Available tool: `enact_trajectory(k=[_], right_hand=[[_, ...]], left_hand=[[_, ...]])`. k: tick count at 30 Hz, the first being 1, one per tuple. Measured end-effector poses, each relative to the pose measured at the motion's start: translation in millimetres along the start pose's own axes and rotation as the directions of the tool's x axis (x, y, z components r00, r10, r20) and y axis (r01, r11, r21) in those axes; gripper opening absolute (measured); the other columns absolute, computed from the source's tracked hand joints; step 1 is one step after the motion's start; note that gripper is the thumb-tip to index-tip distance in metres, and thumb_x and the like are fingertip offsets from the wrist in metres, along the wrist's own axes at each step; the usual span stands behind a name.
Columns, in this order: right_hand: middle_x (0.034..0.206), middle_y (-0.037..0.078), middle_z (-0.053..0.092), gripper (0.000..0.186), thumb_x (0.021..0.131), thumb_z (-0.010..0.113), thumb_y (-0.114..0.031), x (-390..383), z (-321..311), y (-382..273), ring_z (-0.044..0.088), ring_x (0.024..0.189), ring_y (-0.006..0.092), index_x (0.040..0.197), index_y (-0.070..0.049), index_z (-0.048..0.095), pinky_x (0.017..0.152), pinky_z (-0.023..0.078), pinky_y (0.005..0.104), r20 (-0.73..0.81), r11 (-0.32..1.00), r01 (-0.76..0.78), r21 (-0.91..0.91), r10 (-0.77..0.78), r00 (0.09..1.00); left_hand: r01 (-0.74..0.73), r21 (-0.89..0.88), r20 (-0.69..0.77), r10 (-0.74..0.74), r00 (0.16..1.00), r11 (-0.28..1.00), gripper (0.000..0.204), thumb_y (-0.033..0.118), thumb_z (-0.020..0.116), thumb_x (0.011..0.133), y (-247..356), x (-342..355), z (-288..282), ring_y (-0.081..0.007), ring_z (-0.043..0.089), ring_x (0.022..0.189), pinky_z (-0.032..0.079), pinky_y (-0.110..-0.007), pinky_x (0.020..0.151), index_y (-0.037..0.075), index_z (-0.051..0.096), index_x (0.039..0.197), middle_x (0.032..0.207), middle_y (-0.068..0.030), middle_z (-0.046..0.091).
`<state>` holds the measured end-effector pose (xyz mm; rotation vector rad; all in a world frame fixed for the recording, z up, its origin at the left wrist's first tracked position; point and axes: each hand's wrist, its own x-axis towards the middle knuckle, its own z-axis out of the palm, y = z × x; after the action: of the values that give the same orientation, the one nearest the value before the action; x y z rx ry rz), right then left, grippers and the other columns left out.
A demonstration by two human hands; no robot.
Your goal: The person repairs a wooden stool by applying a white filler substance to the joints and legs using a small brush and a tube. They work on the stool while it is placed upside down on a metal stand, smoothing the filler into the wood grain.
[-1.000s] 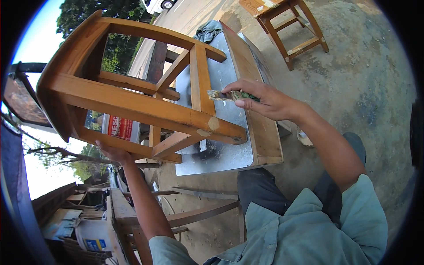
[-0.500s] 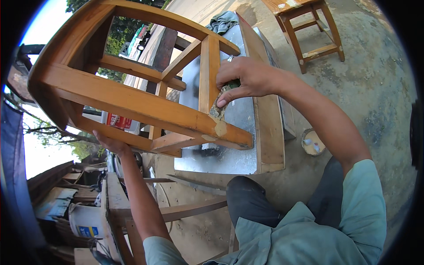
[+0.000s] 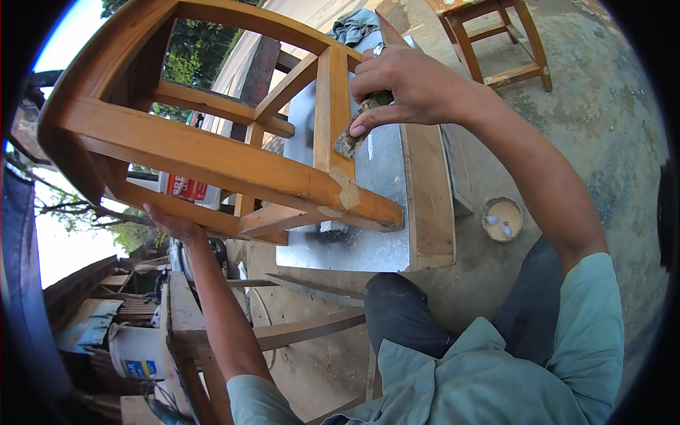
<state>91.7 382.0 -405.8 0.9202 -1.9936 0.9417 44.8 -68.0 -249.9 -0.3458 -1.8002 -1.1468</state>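
Observation:
A varnished wooden stool [image 3: 191, 152] lies tipped on its side, its legs over a metal-topped bench [image 3: 386, 244]. My left hand [image 3: 173, 225] is closed on the stool's lower rail at the left, its fingertips partly hidden behind the wood. Pinched in my right hand [image 3: 407, 88] is a putty knife [image 3: 349, 142], its blade crusted with dried filler. The blade overlaps the stool's short cross rail; I cannot tell whether it touches. Pale putty patches [image 3: 347, 195] mark the leg joint just below the blade.
A bowl of beige putty [image 3: 502, 219] stands on the concrete floor to the right. Another wooden stool [image 3: 489, 42] is upright at the far right. A crumpled cloth [image 3: 354, 27] lies on the bench's far end. Wooden frame pieces [image 3: 188, 312] and a white bucket [image 3: 134, 350] are at lower left.
My right hand has lifted the putty knife up and away from the patched joint, exposing more of the putty. My left hand keeps its hold on the stool, which appears slightly shifted left.

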Motion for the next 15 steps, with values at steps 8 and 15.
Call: enact_trajectory(k=[8,15], right_hand=[[0.073,0.012,0.060,0.053,0.077,0.077,-0.053,0.7,-1.3,-2.7,0.061,0.077,0.0315,0.073,-0.003,0.061,0.068,0.045,0.0433,0.034,0.998,-0.062,-0.021,0.063,0.997],[0.075,0.011,0.062,0.053,0.078,0.076,-0.055,-18.7,4.7,-4.5,0.061,0.077,0.0315,0.079,-0.003,0.062,0.068,0.046,0.0415,0.039,0.992,-0.122,-0.016,0.122,0.992]], left_hand=[[0.029,-0.011,0.014,-0.029,0.999,1.000,0.059,0.059,0.032,0.102,-0.4,-0.4,1.0,-0.0213,0.057,0.058,0.054,-0.032,0.059,0.004,0.052,0.096,0.067,-0.0104,0.057],[-0.028,0.006,-0.030,0.028,0.999,1.000,0.056,0.057,0.034,0.103,-9.8,4.9,-0.4,-0.0203,0.059,0.066,0.054,-0.031,0.063,0.004,0.050,0.101,0.072,-0.0093,0.057]])
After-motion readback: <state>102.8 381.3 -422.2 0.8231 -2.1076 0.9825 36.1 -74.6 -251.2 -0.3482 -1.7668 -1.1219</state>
